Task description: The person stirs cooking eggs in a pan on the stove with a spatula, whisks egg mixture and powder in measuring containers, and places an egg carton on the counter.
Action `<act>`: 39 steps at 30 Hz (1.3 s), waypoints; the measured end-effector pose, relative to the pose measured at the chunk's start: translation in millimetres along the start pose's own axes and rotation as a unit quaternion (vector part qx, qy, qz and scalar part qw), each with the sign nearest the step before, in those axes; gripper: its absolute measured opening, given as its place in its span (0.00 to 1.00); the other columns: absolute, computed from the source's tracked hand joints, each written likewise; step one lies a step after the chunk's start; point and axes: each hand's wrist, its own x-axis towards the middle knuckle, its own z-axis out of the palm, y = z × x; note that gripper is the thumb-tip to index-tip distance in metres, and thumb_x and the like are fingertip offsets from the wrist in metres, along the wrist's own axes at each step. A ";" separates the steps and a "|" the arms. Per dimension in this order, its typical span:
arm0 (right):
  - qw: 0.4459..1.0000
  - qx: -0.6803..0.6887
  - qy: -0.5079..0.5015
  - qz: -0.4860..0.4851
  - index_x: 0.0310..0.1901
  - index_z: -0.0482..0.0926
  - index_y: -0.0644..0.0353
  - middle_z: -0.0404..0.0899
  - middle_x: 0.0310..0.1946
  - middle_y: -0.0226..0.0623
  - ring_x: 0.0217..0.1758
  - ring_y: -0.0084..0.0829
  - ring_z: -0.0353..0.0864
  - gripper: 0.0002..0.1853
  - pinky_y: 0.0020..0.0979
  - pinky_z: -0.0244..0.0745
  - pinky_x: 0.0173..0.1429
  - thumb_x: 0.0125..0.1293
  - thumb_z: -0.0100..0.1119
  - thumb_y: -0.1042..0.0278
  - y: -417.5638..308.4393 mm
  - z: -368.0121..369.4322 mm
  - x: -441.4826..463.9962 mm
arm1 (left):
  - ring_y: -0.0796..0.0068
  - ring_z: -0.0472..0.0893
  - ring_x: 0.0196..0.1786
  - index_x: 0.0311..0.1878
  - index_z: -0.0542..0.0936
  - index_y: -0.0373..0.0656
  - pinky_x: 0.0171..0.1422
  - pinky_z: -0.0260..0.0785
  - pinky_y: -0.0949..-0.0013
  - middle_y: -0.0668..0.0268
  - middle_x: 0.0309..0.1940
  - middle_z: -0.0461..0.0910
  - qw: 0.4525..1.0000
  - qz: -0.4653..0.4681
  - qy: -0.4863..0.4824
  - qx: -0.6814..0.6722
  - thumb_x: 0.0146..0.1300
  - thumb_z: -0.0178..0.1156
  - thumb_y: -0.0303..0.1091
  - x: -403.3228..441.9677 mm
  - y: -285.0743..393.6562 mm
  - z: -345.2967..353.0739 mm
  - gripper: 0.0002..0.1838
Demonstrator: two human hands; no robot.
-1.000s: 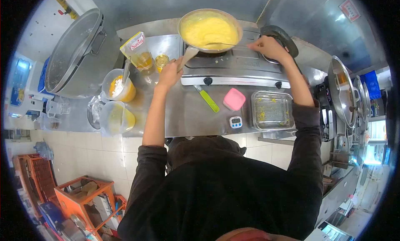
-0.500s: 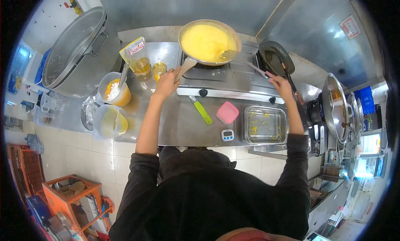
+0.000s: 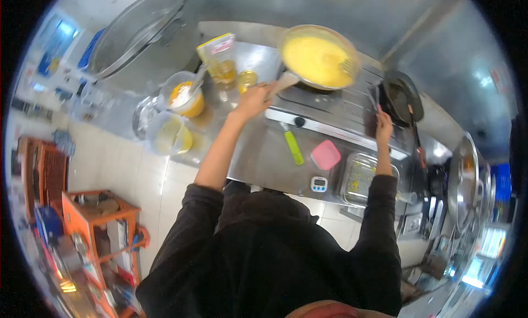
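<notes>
A light-coloured pan (image 3: 313, 58) holding smooth yellow mixture sits on the stove (image 3: 330, 109). My left hand (image 3: 256, 101) is closed round the pan's handle (image 3: 285, 81). The slotted head of a metal utensil (image 3: 346, 67) rests in the mixture at the pan's right side. My right hand (image 3: 384, 124) is closed on a thin grey utensil (image 3: 374, 98) that points up, left of a dark pan (image 3: 400, 95). Whether this piece and the slotted head are one utensil, I cannot tell. Next to my left hand stands a small yellow jar (image 3: 247, 80).
On the counter lie a green-handled tool (image 3: 293, 147), a pink container (image 3: 325, 155), a timer (image 3: 319, 184) and a glass dish (image 3: 355, 180). Plastic jugs (image 3: 184, 95), a pouch (image 3: 220, 62) and a large pot (image 3: 137, 40) stand at the left.
The view has turned, shifting the scene. My right hand has moved from near the pan down and right, beside the dark pan. My left hand has kept hold of the handle.
</notes>
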 end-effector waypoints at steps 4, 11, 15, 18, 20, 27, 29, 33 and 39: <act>0.997 -0.078 -0.022 -0.008 0.60 0.76 0.48 0.78 0.45 0.44 0.46 0.39 0.76 0.19 0.33 0.69 0.54 0.67 0.55 0.72 -23.1 -5.1 2.0 | 0.51 0.77 0.48 0.67 0.66 0.43 0.53 0.70 0.56 0.53 0.44 0.76 0.999 0.006 -0.011 0.029 0.56 0.62 0.38 -1.7 2.6 -3.4 0.34; 0.976 -0.094 0.193 0.042 0.53 0.78 0.63 0.73 0.35 0.44 0.38 0.38 0.70 0.15 0.35 0.67 0.51 0.72 0.46 0.69 -199.0 21.0 -33.1 | 0.56 0.75 0.52 0.64 0.70 0.45 0.57 0.67 0.57 0.56 0.46 0.76 0.991 0.011 0.133 0.017 0.59 0.62 0.41 -44.0 12.7 -60.1 0.29; 0.992 0.062 0.077 0.085 0.29 0.73 0.66 0.72 0.27 0.41 0.32 0.36 0.70 0.14 0.34 0.70 0.47 0.72 0.45 0.69 -279.5 73.9 -100.3 | 0.57 0.75 0.52 0.48 0.81 0.43 0.56 0.67 0.57 0.57 0.49 0.77 0.936 -0.100 0.328 0.073 0.58 0.64 0.39 -143.8 -43.4 -128.5 0.16; 0.970 0.198 -0.026 0.141 0.32 0.76 0.64 0.70 0.24 0.35 0.29 0.29 0.70 0.14 0.30 0.71 0.42 0.72 0.45 0.66 -340.3 123.5 -145.1 | 0.56 0.75 0.51 0.49 0.80 0.42 0.55 0.67 0.57 0.56 0.46 0.78 0.891 -0.256 0.348 0.140 0.60 0.62 0.40 -231.2 -138.8 -149.8 0.17; 0.920 0.285 -0.137 0.229 0.40 0.79 0.63 0.69 0.23 0.31 0.28 0.24 0.70 0.13 0.25 0.69 0.38 0.73 0.46 0.64 -384.5 149.1 -155.0 | 0.56 0.76 0.50 0.48 0.80 0.41 0.55 0.68 0.57 0.55 0.44 0.79 0.888 -0.299 0.319 0.141 0.61 0.62 0.41 -272.9 -188.3 -142.0 0.17; 0.841 0.379 -0.266 0.281 0.55 0.77 0.61 0.69 0.24 0.24 0.27 0.16 0.68 0.17 0.20 0.64 0.32 0.73 0.47 0.61 -451.7 259.3 -130.0 | 0.74 0.75 0.35 0.37 0.79 0.34 0.39 0.65 0.70 0.65 0.28 0.77 0.901 -0.319 0.193 -0.222 0.66 0.57 0.43 -325.5 -239.0 -116.7 0.17; 0.848 0.373 -0.252 0.280 0.55 0.77 0.61 0.69 0.23 0.24 0.27 0.16 0.68 0.17 0.20 0.64 0.32 0.74 0.46 0.60 -466.5 279.5 -119.6 | 0.81 0.72 0.32 0.34 0.78 0.35 0.35 0.61 0.74 0.71 0.25 0.75 0.863 -0.339 0.198 -0.317 0.67 0.56 0.42 -342.5 -252.0 -133.3 0.17; 0.867 0.344 -0.198 0.303 0.55 0.78 0.61 0.69 0.23 0.24 0.26 0.16 0.68 0.17 0.20 0.65 0.31 0.74 0.46 0.61 -499.5 310.6 -105.3 | 0.87 0.67 0.32 0.33 0.78 0.41 0.35 0.57 0.77 0.78 0.26 0.71 0.772 -0.374 0.353 -0.374 0.68 0.54 0.42 -382.5 -278.6 -193.1 0.14; 0.863 0.347 -0.141 0.339 0.55 0.78 0.61 0.70 0.23 0.25 0.26 0.16 0.68 0.17 0.20 0.65 0.31 0.73 0.47 0.60 -526.3 330.7 -136.2 | 0.88 0.62 0.29 0.32 0.77 0.38 0.33 0.54 0.80 0.79 0.24 0.66 0.835 -0.323 0.321 -0.310 0.67 0.57 0.44 -368.8 -351.3 -267.3 0.17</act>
